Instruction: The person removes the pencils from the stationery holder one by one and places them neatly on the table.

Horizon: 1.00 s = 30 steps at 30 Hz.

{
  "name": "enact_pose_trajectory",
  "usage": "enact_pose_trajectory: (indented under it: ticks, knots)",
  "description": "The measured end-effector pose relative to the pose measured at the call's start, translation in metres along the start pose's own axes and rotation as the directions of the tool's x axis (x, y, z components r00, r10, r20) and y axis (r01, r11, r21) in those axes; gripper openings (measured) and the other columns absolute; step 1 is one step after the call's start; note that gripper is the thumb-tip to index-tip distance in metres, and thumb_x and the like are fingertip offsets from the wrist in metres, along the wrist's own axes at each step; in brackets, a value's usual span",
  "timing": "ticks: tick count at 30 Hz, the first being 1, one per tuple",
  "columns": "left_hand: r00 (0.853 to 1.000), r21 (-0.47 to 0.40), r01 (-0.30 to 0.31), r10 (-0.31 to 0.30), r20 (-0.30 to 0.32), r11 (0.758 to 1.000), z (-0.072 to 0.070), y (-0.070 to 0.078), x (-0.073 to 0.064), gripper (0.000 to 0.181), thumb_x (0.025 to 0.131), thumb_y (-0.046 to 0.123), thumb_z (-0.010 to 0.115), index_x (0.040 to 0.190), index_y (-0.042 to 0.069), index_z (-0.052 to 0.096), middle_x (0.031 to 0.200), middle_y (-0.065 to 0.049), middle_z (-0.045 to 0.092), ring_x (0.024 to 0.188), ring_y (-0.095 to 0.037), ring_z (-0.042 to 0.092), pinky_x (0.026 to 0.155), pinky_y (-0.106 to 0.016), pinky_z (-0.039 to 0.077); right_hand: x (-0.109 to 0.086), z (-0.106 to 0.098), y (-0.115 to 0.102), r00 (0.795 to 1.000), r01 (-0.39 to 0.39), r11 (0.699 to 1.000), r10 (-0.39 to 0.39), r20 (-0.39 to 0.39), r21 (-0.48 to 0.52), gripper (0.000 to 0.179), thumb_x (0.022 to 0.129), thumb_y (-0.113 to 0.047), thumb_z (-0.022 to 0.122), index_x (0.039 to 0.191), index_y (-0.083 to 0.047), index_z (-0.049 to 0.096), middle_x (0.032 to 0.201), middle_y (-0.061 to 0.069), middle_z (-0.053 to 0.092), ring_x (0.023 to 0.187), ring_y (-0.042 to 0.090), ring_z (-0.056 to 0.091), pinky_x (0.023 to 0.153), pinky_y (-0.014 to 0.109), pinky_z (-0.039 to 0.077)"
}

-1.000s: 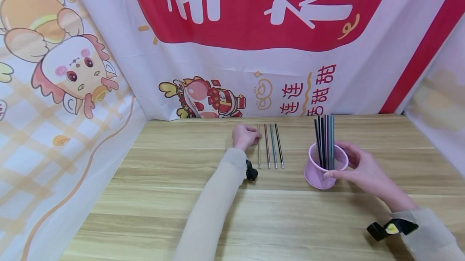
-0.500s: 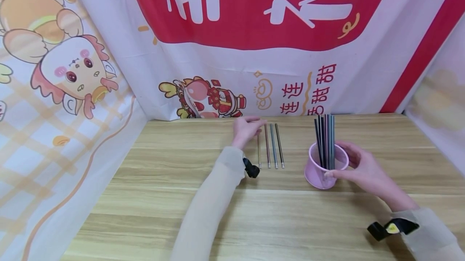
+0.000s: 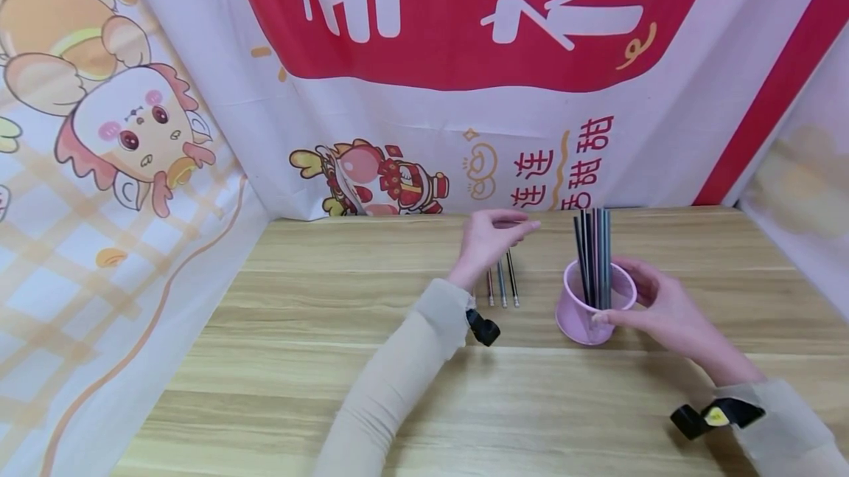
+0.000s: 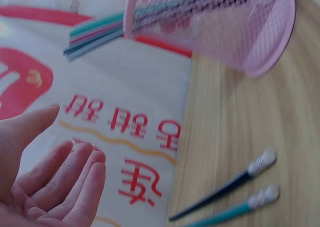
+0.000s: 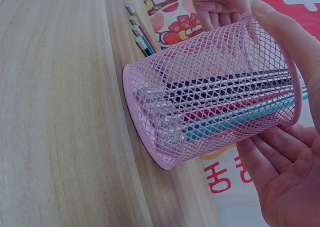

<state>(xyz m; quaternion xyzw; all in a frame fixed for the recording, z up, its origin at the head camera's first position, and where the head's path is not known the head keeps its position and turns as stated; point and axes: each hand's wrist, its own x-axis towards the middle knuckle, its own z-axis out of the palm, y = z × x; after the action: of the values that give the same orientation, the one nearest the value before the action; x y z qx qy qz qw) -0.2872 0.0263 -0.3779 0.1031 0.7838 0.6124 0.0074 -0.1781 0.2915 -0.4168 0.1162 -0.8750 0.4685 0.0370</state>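
My left hand (image 3: 487,237) hovers over the upper ends of several pencils lying in a row, thumb and fingers extended and apart, holding nothing. A red pencil (image 3: 491,293), a blue pencil (image 3: 502,287) and a black pencil (image 3: 513,281) show below it; another is mostly hidden. In the left wrist view the black pencil (image 4: 215,194) and the blue one (image 4: 230,213) lie beyond the fingers. My right hand (image 3: 657,311) grips a pink mesh pencil cup (image 3: 578,324) near its rim, thumb in front. Dark, red and teal pencils (image 5: 235,102) stand inside the cup.
The wood-grain table (image 3: 278,359) ends at a white and red printed cloth (image 3: 458,152) hanging behind. Another patterned cloth (image 3: 152,256) hangs along the left side. The cup stands to the right of the pencil row.
My left hand has moved right from the leftmost pencil across the row, and its fingers have opened out. The right hand and the cup have stayed in place.
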Motion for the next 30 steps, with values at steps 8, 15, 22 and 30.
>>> enact_pose_trajectory:
  ticks: [8,15,22,30]
  knots:
    - [0.996,0.02,-0.058,0.057,0.071,0.998,0.025,0.001,-0.013,0.035,0.084,0.035,0.086,0.109,0.012,0.079,0.093,0.014,0.075,0.085,0.0,0.068,0.078,-0.02,0.056,0.001,-0.001,0.001,1.0,0.029,1.0,-0.029,-0.012,0.009,0.085,0.08,-0.016,0.09,0.147,0.005,0.043,0.14,0.029,0.054,0.119,0.036,0.058,0.09,0.005,0.042]
    - [0.988,0.016,-0.113,0.111,0.112,0.993,0.042,-0.001,-0.02,0.031,0.085,0.031,0.086,0.11,0.013,0.079,0.096,0.012,0.075,0.084,0.002,0.068,0.075,-0.017,0.056,0.002,-0.001,0.003,0.999,0.042,0.999,-0.042,-0.019,0.009,0.085,0.079,-0.013,0.09,0.147,0.005,0.044,0.139,0.029,0.054,0.117,0.023,0.06,0.09,0.005,0.043]
    - [0.984,-0.002,-0.132,0.132,0.116,0.991,0.054,-0.003,-0.023,0.032,0.084,0.026,0.087,0.113,0.015,0.078,0.094,0.012,0.075,0.081,0.003,0.067,0.073,-0.016,0.057,0.002,-0.001,0.003,0.999,0.044,0.999,-0.043,-0.015,0.013,0.083,0.081,-0.014,0.089,0.147,0.004,0.044,0.14,0.028,0.054,0.118,0.026,0.059,0.09,0.005,0.042]
    - [0.988,-0.009,-0.125,0.125,0.088,0.992,0.064,-0.006,-0.026,0.033,0.084,0.019,0.086,0.115,0.013,0.077,0.095,0.009,0.076,0.081,0.003,0.067,0.071,-0.015,0.057,0.001,-0.001,0.004,0.999,0.052,0.998,-0.052,-0.016,0.029,0.082,0.08,-0.012,0.089,0.147,0.005,0.044,0.139,0.028,0.054,0.111,-0.002,0.056,0.09,0.005,0.043]
